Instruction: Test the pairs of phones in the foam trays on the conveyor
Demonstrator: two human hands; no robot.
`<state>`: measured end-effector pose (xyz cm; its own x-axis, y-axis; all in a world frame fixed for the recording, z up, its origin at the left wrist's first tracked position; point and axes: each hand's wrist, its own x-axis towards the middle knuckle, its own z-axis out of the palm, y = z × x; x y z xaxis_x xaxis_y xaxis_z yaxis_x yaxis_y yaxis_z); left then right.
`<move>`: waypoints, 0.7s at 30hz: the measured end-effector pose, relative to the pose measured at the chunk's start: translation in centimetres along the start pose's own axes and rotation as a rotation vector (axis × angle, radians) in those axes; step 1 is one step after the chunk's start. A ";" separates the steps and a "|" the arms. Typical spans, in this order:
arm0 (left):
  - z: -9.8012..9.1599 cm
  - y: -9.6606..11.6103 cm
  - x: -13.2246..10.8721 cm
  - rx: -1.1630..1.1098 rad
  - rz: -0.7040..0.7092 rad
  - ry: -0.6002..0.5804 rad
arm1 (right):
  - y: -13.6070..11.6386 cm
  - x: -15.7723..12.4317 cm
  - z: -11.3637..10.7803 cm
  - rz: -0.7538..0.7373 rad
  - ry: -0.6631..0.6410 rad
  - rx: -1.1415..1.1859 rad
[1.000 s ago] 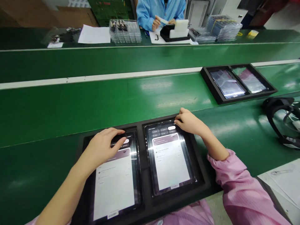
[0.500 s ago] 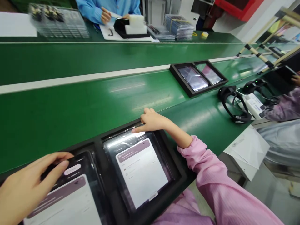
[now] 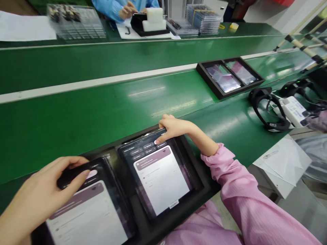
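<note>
A black two-compartment tray (image 3: pixel 136 211) lies in front of me with a lit tablet in each compartment. My left hand (image 3: pixel 48 190) grips the top end of the left tablet (image 3: pixel 94 217), its thumb on the screen and its fingers behind the far edge. At the top edge of the right tablet (image 3: pixel 163 177), my right hand (image 3: pixel 176 127) pinches, thumb on the glass and fingers curled over the back. Both tablets' top ends look slightly raised, and both screens show a white panel with a purple band. A small white label sits at the right tablet's lower edge.
Another black tray (image 3: pixel 219 92) with two tablets lies further along the green bench (image 3: pixel 97 112). To the right are black headband devices (image 3: pixel 270 112), a white power strip (image 3: pixel 293 110) and white papers (image 3: pixel 281 160). Across the bench, a person in blue sleeves (image 3: pixel 109 10) works beside stacked clear trays (image 3: pixel 204 20).
My view has shifted, so things sit further right or lower. The right tablet's top end seems lifted a little, and the glare over it has gone. Both hands stay at the tablets' top edges.
</note>
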<state>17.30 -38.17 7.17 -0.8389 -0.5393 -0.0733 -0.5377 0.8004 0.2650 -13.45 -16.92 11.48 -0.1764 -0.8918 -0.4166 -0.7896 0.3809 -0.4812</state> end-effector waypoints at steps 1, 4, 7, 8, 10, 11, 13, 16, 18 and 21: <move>-0.7 1.3 0.0 -0.038 -0.024 -0.016 | 0.0 0.0 0.1 -0.001 0.006 -0.005; -2.4 4.2 0.2 -0.099 -0.094 -0.090 | 0.0 0.0 0.2 0.011 0.016 -0.011; -3.1 4.7 0.4 -0.115 -0.116 -0.118 | 0.0 0.0 0.1 0.001 0.021 0.002; -3.1 4.6 0.5 -0.120 -0.106 -0.124 | 0.1 0.0 0.0 -0.009 0.027 0.006; -3.0 4.1 0.5 -0.125 -0.067 -0.146 | 0.1 0.1 0.0 -0.024 0.041 0.000; -2.9 3.9 0.5 -0.124 -0.045 -0.164 | 0.1 0.1 0.1 -0.023 0.046 -0.012; -2.6 3.6 0.4 -0.108 -0.001 -0.208 | -0.2 0.0 0.5 0.009 0.069 -0.071; -1.9 3.3 -0.1 -0.048 0.053 -0.287 | -0.9 -0.7 1.7 0.030 0.134 -0.286; -1.2 2.9 -0.5 -0.002 0.095 -0.304 | -1.3 -1.2 2.8 -0.015 0.168 -0.444; 0.0 2.2 -0.8 0.050 0.125 -0.242 | -1.5 -1.5 4.0 -0.049 0.218 -0.584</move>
<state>16.77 -35.97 7.87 -0.8914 -0.3621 -0.2725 -0.4273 0.8719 0.2392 -9.67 -15.20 9.75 -0.1986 -0.9577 -0.2084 -0.9800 0.1965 0.0312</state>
